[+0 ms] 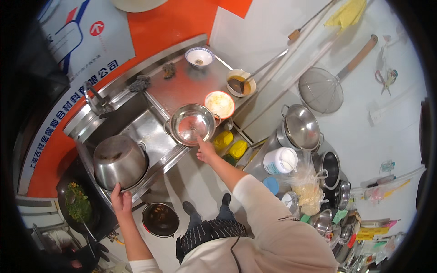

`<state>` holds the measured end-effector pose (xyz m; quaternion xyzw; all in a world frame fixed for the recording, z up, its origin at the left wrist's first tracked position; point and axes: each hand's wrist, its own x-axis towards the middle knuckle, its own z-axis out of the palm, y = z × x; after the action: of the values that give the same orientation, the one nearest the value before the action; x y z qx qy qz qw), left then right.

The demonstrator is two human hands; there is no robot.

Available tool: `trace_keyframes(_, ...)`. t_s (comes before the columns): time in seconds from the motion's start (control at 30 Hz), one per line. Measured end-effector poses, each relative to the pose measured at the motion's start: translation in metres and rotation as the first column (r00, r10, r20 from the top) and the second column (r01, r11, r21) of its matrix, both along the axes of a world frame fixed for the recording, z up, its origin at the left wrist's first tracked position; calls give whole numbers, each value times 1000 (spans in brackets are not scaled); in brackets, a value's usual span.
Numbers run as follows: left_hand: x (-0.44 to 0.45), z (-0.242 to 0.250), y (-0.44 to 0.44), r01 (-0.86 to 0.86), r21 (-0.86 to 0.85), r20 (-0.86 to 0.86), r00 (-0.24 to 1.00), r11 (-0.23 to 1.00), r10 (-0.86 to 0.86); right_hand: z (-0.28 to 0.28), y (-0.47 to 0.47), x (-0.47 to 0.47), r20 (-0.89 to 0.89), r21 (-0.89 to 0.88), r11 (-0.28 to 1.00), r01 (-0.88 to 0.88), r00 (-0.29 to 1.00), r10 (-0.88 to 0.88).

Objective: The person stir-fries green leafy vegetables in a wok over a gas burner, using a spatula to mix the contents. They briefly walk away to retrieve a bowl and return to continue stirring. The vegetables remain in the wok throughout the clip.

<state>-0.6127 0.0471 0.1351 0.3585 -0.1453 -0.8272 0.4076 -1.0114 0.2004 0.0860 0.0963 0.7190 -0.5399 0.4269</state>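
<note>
At the sink's front edge, my left hand [122,202] grips the near rim of a large stainless-steel pot [117,160]. That pot is turned bottom up over the sink [145,126], and its base has a dark mark. My right hand [206,152] has hold of the near rim of a shallow two-handled steel pot [193,123], with one digit over the rim and the others curled below. This pot is upright, shiny inside, and overlaps the counter's front edge. Just past its far handle stands an orange-rimmed bowl [220,104] with pale residue.
A faucet [99,105] rises behind the sink. On the counter are a steel scourer [140,83], a blue-patterned bowl [199,57] and a bowl of brown liquid [240,83] with a ladle. A wok [78,204] with green food is at left; a dark pan [160,219] stands on the floor.
</note>
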Motion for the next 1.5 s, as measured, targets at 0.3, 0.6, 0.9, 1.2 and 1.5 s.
trace_keyframes(0.3,15,6,2,193,-55,-11,981,980,-194,-27,-11,-12,162,-112,981,157,977,-138)
trace_keyframes(0.6,-20,-50,-58,220,-27,-140,965,975,-222,131,251,-52,-8,-419,831,367,913,-407)
trace_keyframes(0.9,-41,-45,-52,-25,45,-107,994,999,29,157,676,-174,-94,-368,346,863,336,-937)
trace_keyframes(1.2,-76,1,39,-98,52,-77,992,994,101,51,822,-241,114,-35,334,942,336,-935)
trace_keyframes(1.5,-127,37,98,-103,88,11,995,991,103,34,836,-260,117,-34,513,858,513,-850)
